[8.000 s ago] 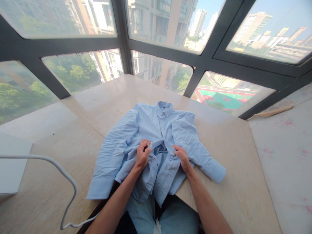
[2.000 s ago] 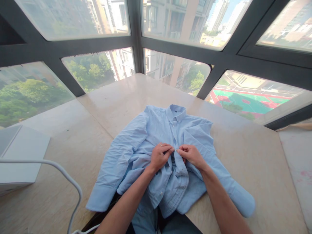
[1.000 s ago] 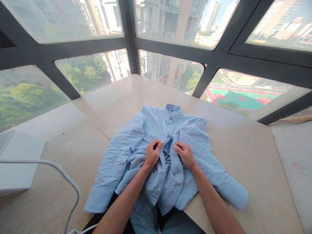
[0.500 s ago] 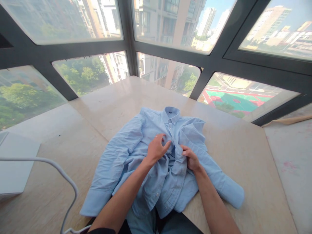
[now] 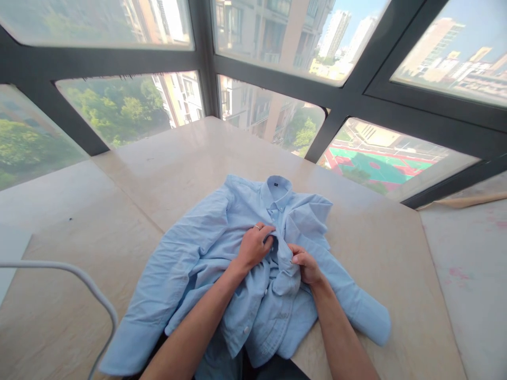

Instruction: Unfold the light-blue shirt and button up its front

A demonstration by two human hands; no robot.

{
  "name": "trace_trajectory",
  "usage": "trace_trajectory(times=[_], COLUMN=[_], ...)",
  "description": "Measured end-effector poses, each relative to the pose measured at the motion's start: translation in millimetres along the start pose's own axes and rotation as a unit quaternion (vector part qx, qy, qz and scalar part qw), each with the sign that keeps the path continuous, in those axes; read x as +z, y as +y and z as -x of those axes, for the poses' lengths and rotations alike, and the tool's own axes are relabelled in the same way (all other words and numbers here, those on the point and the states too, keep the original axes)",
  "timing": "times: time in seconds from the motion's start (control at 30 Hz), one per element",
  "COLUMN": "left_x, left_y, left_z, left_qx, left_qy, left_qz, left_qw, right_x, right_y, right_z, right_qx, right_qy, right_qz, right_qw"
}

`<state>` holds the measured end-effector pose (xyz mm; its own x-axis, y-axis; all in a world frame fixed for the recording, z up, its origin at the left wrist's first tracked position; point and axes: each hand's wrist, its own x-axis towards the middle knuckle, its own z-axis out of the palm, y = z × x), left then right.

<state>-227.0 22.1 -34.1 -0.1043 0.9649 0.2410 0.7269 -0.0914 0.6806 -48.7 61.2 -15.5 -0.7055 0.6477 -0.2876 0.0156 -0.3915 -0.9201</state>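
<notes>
The blue shirt (image 5: 253, 290) lies right under my fingers, front side up, on the pale ledge (image 5: 166, 158). My right hand (image 5: 306, 265) has its thumb and finger closed on the front edge of the shirt, so that one is holding cloth. My left hand (image 5: 255, 247) has bent fingers, and their tips reach the gap in the front, across from my right fingers; I can't tell if they pinch the cloth or just touch it. I think the work is partway. Below my fingers, the two front sides are apart, and a white button (image 5: 246, 330) shows there, not in a hole. Above my fingers, near the collar (image 5: 279, 195), the front looks closed. So the top part seems done up and the low part undone. I can't see well right between my fingers, because the cloth bunches there. A white cord (image 5: 47, 265) bends well off to the left of them.
</notes>
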Motion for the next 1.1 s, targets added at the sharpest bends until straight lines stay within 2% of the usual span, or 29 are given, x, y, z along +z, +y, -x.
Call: trace_trajectory(times=[0.07,0.17,0.27,0.37,0.43,0.57,0.67,0.77,0.97,1.1], left_x=[-0.5,-4.5,-7.7,-6.7,-4.5,-1.4,-1.6,-2.2,-0.8,0.0], left_y=[-0.9,-2.0,-3.6,-5.0,-5.7,-5.8,-5.1,-4.5,-3.7,-3.7], left_z=[0.6,4.5,9.1,11.1,11.2,11.7,13.9,16.5,18.0,18.2], left_qx=[0.001,-0.002,-0.034,-0.047,-0.052,-0.053,-0.024,-0.017,-0.006,0.004], left_qy=[0.017,0.077,0.127,0.116,0.106,0.116,0.105,0.105,0.108,0.105], left_qz=[0.038,0.106,0.141,0.127,0.113,0.102,0.073,0.053,0.077,0.08], left_qw=[0.999,0.991,0.981,0.984,0.987,0.987,0.992,0.993,0.991,0.991], right_x=[-0.4,-1.8,0.3,9.4,18.6,36.0,40.9,38.6,26.7,23.9], right_y=[-2.7,-7.5,-12.8,-18.3,-22.4,-30.2,-31.4,-28.2,-21.2,-20.4], right_z=[1.5,2.1,0.1,-2.8,-4.5,-11.9,-21.5,-28.3,-26.9,-24.4], right_qx=[0.019,0.042,0.006,-0.082,-0.14,-0.221,-0.206,-0.175,-0.122,-0.091], right_qy=[-0.013,-0.017,0.06,0.188,0.236,0.232,0.223,0.202,0.148,0.131], right_qz=[0.004,0.011,0.11,0.239,0.299,0.424,0.482,0.498,0.467,0.461], right_qw=[1.0,0.999,0.992,0.949,0.914,0.847,0.822,0.825,0.863,0.873])
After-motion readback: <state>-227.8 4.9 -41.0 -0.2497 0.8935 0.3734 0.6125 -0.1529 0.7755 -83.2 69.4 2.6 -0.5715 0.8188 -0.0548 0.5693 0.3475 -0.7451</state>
